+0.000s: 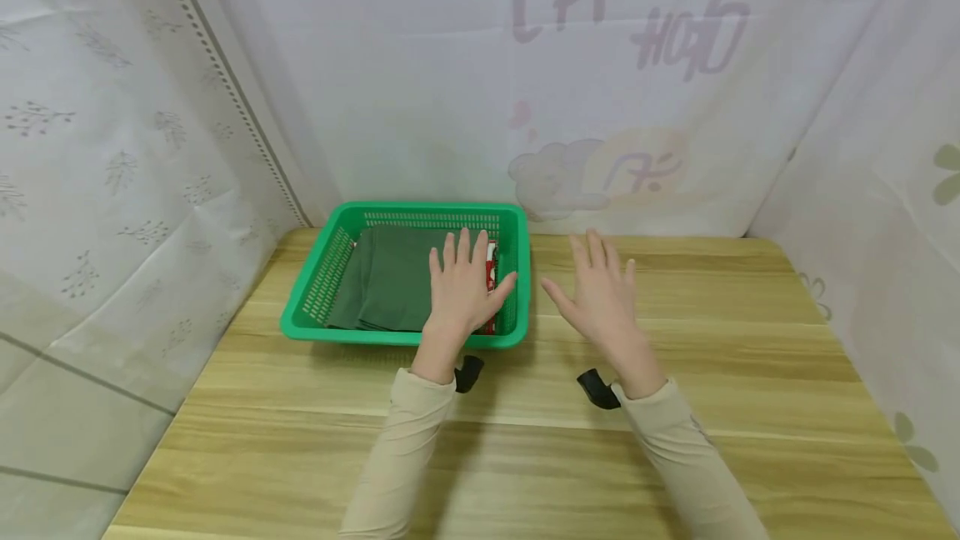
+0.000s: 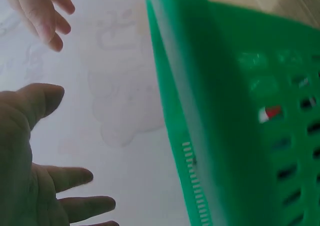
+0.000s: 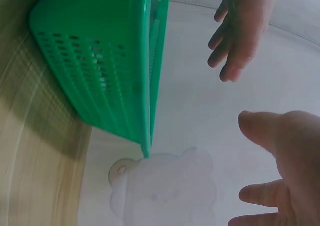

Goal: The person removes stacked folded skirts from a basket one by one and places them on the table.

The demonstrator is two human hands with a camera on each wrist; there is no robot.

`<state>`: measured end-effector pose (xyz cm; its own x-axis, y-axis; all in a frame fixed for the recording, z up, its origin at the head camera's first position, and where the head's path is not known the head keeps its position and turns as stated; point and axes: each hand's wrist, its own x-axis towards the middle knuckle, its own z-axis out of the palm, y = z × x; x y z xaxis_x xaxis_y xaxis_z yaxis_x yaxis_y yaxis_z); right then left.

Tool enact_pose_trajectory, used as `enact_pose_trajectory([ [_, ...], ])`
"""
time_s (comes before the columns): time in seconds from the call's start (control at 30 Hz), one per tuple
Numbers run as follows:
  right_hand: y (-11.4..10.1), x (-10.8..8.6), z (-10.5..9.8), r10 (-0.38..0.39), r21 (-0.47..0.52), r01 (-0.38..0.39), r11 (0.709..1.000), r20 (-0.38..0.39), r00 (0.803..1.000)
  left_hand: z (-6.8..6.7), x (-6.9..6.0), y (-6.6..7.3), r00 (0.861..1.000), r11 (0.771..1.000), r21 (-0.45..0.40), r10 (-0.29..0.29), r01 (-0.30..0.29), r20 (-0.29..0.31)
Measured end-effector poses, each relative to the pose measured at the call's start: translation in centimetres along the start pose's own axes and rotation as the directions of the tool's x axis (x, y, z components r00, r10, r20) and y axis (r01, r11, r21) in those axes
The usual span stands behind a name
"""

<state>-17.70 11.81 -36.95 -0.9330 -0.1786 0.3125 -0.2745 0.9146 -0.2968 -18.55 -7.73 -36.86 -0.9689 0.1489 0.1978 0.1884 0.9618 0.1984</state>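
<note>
A green plastic basket [image 1: 303, 332] with slotted walls stands on the wooden table at the back left. Folded dark green cloth [image 1: 401, 282] lies inside it, and a red and white item [image 1: 491, 269] shows at its right end, too covered to name. My left hand [image 1: 461, 290] is held over the basket's right part with fingers spread, holding nothing. To the right of the basket, my right hand [image 1: 603, 298] hovers above the table, fingers straight and spread. Both wrist views show the hands apart from the basket wall [image 3: 85, 60].
The wooden table [image 1: 712, 315] reaches back to a pale printed curtain [image 1: 420, 107]. More curtains hang on the left [image 1: 135, 190] and right [image 1: 862, 148]. A black piece [image 1: 470, 373] sits at the left wrist and another black piece [image 1: 597, 390] at the right.
</note>
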Motion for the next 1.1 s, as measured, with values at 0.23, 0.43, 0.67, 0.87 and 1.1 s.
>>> enact_pose_trajectory([
  [0.23,-1.5,0.9,0.5,-0.025,0.113,0.029,0.993,-0.039,0.999,-0.9,-0.2,-1.9,0.997,0.998,-0.032,-0.053,0.051,-0.052],
  [0.43,-2.8,1.6,1.0,-0.024,0.193,0.03,0.981,-0.036,0.999,-1.9,-0.4,-3.8,0.989,0.994,-0.045,-0.106,0.102,-0.103],
  [0.67,-4.3,2.3,1.6,-0.047,0.215,0.05,0.975,-0.023,0.999,-2.6,-0.7,-6.2,0.981,0.988,-0.048,-0.149,0.145,-0.121],
  [0.87,-5.3,2.9,2.2,-0.064,0.271,0.059,0.961,0.01,0.998,-2.8,-0.8,-8.0,0.973,0.973,-0.113,-0.211,0.2,-0.096],
  [1.1,-6.0,3.8,2.8,-0.064,0.328,0.036,0.944,0.077,0.995,-2.6,-0.6,-10.5,0.961,0.936,-0.248,-0.27,0.248,-0.057],
])
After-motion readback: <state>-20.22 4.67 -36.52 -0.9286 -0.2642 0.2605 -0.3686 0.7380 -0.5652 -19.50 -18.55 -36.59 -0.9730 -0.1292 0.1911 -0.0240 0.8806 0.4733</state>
